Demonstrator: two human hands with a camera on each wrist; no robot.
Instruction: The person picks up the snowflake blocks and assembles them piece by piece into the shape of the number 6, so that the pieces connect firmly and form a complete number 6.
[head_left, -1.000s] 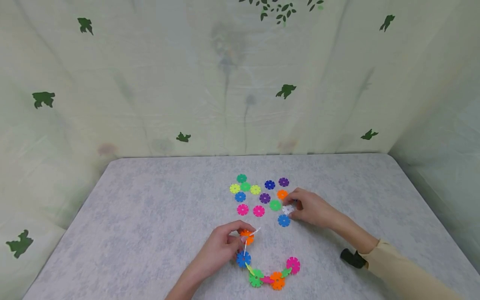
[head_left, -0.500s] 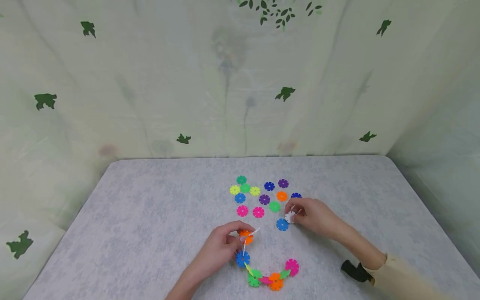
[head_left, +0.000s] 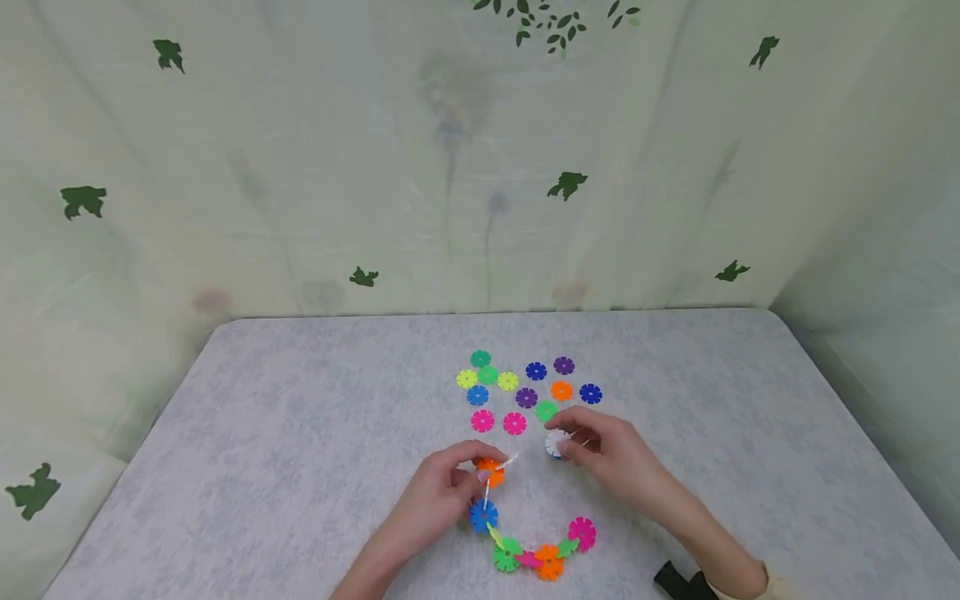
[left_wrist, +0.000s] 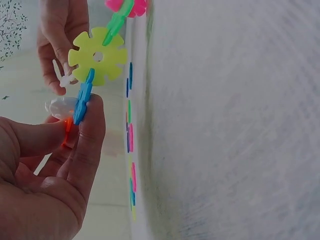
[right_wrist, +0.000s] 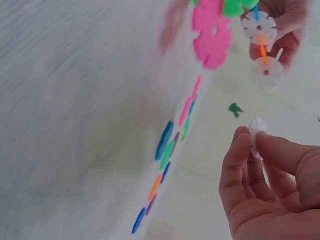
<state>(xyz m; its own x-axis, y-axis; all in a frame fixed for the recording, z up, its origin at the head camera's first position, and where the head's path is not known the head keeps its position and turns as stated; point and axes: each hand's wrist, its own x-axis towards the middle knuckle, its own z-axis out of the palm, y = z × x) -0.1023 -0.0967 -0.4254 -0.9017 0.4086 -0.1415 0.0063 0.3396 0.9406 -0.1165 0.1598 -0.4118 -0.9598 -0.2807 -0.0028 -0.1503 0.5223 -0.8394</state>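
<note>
My left hand point(head_left: 450, 487) pinches an orange notched disc point(head_left: 492, 475) near one end of a chain of interlocked plastic snowflake discs. A white disc point(head_left: 510, 461) forms that end; from the orange one the chain curves down through a blue disc point(head_left: 483, 517), a yellow disc point(left_wrist: 111, 55) and a green disc point(head_left: 507, 555) to a pink disc point(head_left: 582, 533). To the right, my right hand point(head_left: 611, 450) holds a loose white snowflake disc point(head_left: 556, 442) between thumb and fingers, apart from the chain. In the head view it overlaps a blue disc on the table, now mostly hidden.
Several loose discs lie flat beyond the hands, among them a pink disc point(head_left: 514, 423), a purple disc point(head_left: 527, 397) and a dark blue disc point(head_left: 591, 393). The grey table point(head_left: 322, 400) ends at a pale curtain point(head_left: 300, 208). A black wrist strap point(head_left: 681, 583) shows at lower right.
My right hand has brought the white disc left and nearer, uncovering the dark blue disc. The left hand keeps its hold on the chain almost in place.
</note>
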